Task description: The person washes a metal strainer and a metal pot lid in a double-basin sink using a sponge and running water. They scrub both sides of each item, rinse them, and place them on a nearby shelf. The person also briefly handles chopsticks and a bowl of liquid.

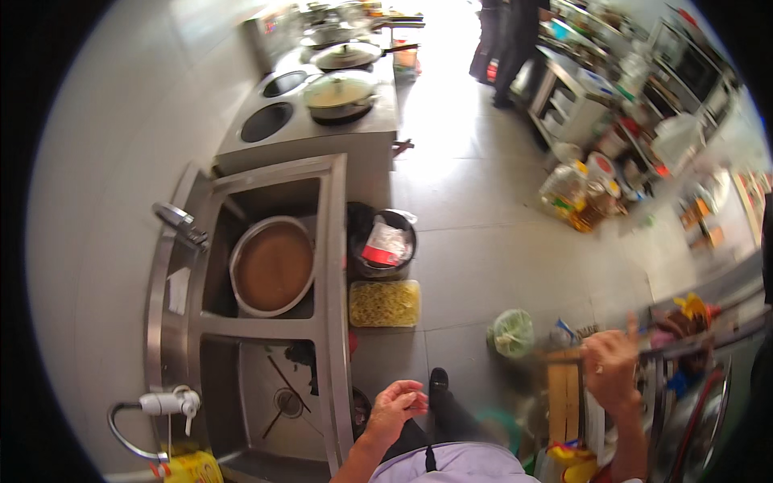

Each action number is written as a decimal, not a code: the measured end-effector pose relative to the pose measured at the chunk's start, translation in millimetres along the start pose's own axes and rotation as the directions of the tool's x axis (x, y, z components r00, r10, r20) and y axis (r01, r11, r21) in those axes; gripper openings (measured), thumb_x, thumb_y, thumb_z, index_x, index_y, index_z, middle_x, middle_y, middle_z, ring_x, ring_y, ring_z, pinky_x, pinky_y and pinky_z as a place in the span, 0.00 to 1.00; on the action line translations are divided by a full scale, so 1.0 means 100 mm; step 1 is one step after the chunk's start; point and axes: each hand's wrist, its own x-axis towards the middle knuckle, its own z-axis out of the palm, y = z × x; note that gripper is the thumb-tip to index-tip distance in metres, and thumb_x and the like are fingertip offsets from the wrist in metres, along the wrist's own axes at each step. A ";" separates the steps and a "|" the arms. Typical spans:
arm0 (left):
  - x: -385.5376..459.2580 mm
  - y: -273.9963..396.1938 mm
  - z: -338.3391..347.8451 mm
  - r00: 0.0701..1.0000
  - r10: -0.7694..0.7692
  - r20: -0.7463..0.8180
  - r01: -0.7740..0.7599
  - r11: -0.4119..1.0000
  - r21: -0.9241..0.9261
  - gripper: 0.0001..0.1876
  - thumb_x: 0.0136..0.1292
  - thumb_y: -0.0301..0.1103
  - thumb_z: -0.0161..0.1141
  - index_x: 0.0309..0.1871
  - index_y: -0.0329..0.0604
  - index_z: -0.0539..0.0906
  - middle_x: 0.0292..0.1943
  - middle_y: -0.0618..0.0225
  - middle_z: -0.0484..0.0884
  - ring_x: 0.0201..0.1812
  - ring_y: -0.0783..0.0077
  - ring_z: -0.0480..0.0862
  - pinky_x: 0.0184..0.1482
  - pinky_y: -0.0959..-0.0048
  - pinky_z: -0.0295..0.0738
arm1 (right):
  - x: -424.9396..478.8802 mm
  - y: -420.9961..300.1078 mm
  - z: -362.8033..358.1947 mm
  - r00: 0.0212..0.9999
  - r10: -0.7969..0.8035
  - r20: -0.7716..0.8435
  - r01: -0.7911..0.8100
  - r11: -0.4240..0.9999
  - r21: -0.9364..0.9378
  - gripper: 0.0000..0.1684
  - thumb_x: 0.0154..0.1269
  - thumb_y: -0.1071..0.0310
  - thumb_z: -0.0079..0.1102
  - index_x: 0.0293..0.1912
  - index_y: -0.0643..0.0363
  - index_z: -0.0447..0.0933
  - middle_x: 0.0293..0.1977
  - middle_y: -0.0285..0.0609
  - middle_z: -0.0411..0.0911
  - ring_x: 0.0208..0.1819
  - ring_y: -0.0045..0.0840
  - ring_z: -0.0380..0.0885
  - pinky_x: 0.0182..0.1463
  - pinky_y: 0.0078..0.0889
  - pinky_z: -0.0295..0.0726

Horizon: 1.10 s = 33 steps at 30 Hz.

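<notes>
My left hand [398,412] is held in front of my body, right of the sink's edge. Its fingers are loosely bent and apart, with nothing visible in them. On the right, my right hand [611,369] is at the metal rail [664,347] of a rack, fingers curled and one finger raised. Blur hides whether it grips the rail. Beside me is a two-basin stainless steel sink [332,265]. Its far basin holds a round metal bowl [234,271] of brown liquid [275,265]. Thin sticks [288,383] and dark scraps [302,356] lie in the near basin.
A black bin [412,253] and a tub of yellowish food pieces [385,303] stand against the sink. Pans [338,99] sit on the stove counter [368,121]. A green plastic bag [513,333] and oil bottles [567,187] are on the floor. Another person [519,48] stands far ahead.
</notes>
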 end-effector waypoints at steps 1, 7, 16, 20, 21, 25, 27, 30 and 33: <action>-0.04 -0.05 0.06 0.996 0.064 -0.060 -0.067 0.997 -0.044 0.09 0.65 0.25 0.54 0.48 0.37 0.76 0.37 0.61 0.82 0.37 0.71 0.82 0.43 0.70 0.80 | 0.09 0.21 0.25 0.995 -0.069 0.074 0.069 0.998 0.004 0.05 0.57 0.72 0.54 0.26 0.57 0.71 0.25 0.41 0.74 0.35 0.34 0.77 0.66 0.68 0.56; -0.54 -0.06 -0.42 0.852 0.286 -0.438 -0.417 0.877 -0.238 0.09 0.63 0.24 0.53 0.46 0.38 0.77 0.35 0.59 0.83 0.35 0.65 0.84 0.40 0.65 0.82 | 0.93 -0.50 1.68 0.757 -0.620 0.207 0.529 0.767 0.362 0.03 0.59 0.69 0.57 0.35 0.56 0.76 0.28 0.41 0.76 0.40 0.34 0.77 0.68 0.66 0.52; -0.78 -0.21 -1.87 0.473 0.289 -0.832 -0.555 0.831 -0.028 0.10 0.63 0.21 0.48 0.46 0.37 0.74 0.31 0.61 0.79 0.30 0.69 0.79 0.35 0.70 0.79 | 1.56 -2.36 2.35 0.383 -0.919 0.095 0.726 0.363 0.584 0.11 0.53 0.72 0.57 0.39 0.60 0.77 0.31 0.42 0.74 0.43 0.36 0.74 0.68 0.56 0.55; -0.31 -0.42 -3.14 0.314 0.081 -0.946 -0.212 0.977 0.013 0.16 0.63 0.23 0.49 0.55 0.38 0.71 0.36 0.59 0.78 0.31 0.69 0.79 0.33 0.69 0.79 | 1.60 -2.85 2.49 0.380 -0.925 -0.007 0.660 0.265 0.703 0.13 0.48 0.73 0.58 0.38 0.61 0.76 0.31 0.43 0.75 0.43 0.37 0.74 0.67 0.45 0.61; -0.18 -0.44 -3.38 0.300 0.040 -0.953 -0.236 0.971 -0.033 0.18 0.63 0.24 0.49 0.57 0.39 0.70 0.37 0.58 0.78 0.31 0.67 0.79 0.33 0.68 0.80 | 1.62 -2.92 2.53 0.382 -0.924 0.001 0.633 0.263 0.728 0.13 0.48 0.74 0.58 0.38 0.61 0.76 0.32 0.44 0.75 0.43 0.37 0.74 0.66 0.44 0.62; 0.44 -0.69 -4.28 0.092 0.176 -0.980 -0.418 0.900 0.122 0.19 0.63 0.31 0.54 0.57 0.44 0.71 0.38 0.56 0.81 0.33 0.60 0.82 0.33 0.64 0.80 | 1.68 -3.08 2.81 0.461 -0.887 -0.027 0.573 0.274 0.772 0.13 0.46 0.77 0.59 0.36 0.62 0.76 0.34 0.44 0.76 0.43 0.37 0.74 0.57 0.42 0.71; 0.38 -1.02 -4.86 -0.121 0.457 -0.881 -0.150 0.869 0.471 0.17 0.63 0.33 0.55 0.55 0.41 0.72 0.38 0.55 0.82 0.34 0.55 0.83 0.35 0.61 0.79 | 1.79 -3.30 2.88 0.487 -0.871 -0.066 0.558 0.252 0.791 0.12 0.46 0.77 0.59 0.35 0.61 0.76 0.33 0.44 0.77 0.43 0.37 0.74 0.56 0.41 0.73; 0.75 -0.88 -4.86 -0.119 0.521 -0.845 0.114 0.853 0.509 0.16 0.62 0.36 0.57 0.50 0.38 0.74 0.36 0.53 0.83 0.37 0.50 0.83 0.38 0.58 0.77 | 2.12 -3.44 3.13 0.544 -0.838 0.027 0.552 0.383 0.741 0.08 0.50 0.78 0.59 0.34 0.61 0.77 0.31 0.44 0.77 0.38 0.37 0.76 0.46 0.39 0.76; 0.61 -0.72 -4.90 -0.170 0.425 -0.889 0.294 0.883 0.366 0.13 0.61 0.38 0.58 0.42 0.37 0.75 0.33 0.53 0.83 0.38 0.48 0.82 0.38 0.55 0.76 | 2.48 -3.84 3.49 0.608 -0.789 0.085 0.452 0.433 0.780 0.03 0.55 0.77 0.56 0.31 0.63 0.77 0.27 0.47 0.77 0.32 0.41 0.75 0.36 0.40 0.74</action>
